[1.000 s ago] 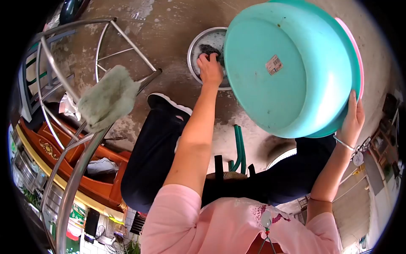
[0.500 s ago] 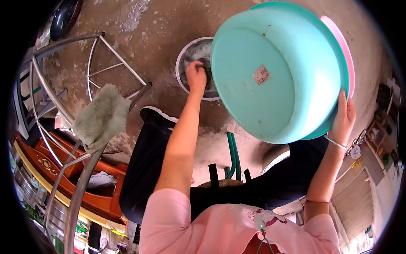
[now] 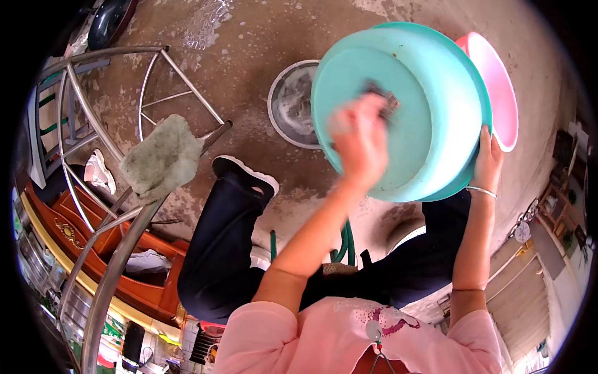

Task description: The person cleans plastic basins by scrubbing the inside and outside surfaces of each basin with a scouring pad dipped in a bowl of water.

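Note:
A large turquoise plastic basin [image 3: 448,118] is tipped on its side, its underside facing me. My right hand [image 3: 490,161] grips its rim at the lower right. My left hand [image 3: 361,140], smeared by motion, is closed on a dark scrubber [image 3: 380,96] against the basin's base. The scrubber partly covers a small paper label [image 3: 392,101] there. Just left of the turquoise basin, a round basin of sudsy water [image 3: 293,106] sits on the floor, its right side hidden.
A pink basin [image 3: 495,87] shows behind the turquoise one. At left stands a metal tube frame [image 3: 118,149] with a grey-green cloth [image 3: 163,159] draped on it. Below that is a reddish-brown wooden piece of furniture [image 3: 93,218]. The concrete floor [image 3: 243,81] looks wet in patches.
My left hand has come out of the sudsy basin and moved right onto the turquoise basin's base with the scrubber. The turquoise basin has shifted slightly, exposing more of the pink one.

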Tool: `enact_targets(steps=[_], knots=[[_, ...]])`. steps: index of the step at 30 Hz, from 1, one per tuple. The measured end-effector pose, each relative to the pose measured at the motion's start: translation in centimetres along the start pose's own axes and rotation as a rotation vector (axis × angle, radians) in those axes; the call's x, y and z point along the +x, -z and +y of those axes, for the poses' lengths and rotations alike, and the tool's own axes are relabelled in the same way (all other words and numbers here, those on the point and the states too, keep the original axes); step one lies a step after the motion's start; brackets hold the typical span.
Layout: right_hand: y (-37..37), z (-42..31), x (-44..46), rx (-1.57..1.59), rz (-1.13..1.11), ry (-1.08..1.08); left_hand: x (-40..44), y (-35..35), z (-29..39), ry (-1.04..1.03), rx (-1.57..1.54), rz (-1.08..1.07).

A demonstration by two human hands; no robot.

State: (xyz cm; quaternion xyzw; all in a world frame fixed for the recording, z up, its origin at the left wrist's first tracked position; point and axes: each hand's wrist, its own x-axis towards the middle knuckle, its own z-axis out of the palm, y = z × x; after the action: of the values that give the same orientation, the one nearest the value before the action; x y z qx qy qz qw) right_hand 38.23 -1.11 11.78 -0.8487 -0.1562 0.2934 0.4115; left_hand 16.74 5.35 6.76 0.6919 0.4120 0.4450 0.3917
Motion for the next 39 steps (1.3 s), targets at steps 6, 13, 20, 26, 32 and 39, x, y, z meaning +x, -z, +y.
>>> enact_targets(steps=[6,13,20,26,32,39], knots=[[-1.5,-0.5,-0.8,0.021,0.058,0.053,0.9,2.2,-12.3,0.282,0.325,0.113],[-1.4,0.5,-0.5,-0.101,0.037,0.184,1.9,0.6,2.4,-0.034,-0.077,-0.042],[-2.6,-0.3,-1.7,-0.04,0.088,0.157,6.0,0.8,-12.3,0.374,0.363,0.172],[-2.1,0.3,-1.0,-0.039,0.092,0.101,-1.3,1.9,0.0,0.171,-0.069,-0.028],[-2.9,0.1,-2.3,-0.228,0.082,0.287,3.3,0.6,4.0,-0.128,0.193,-0.063],[-3.7,-0.6,-3.6,-0.17,0.101,0.321,12.2,1.6,-12.4,0.578,0.18,0.1]])
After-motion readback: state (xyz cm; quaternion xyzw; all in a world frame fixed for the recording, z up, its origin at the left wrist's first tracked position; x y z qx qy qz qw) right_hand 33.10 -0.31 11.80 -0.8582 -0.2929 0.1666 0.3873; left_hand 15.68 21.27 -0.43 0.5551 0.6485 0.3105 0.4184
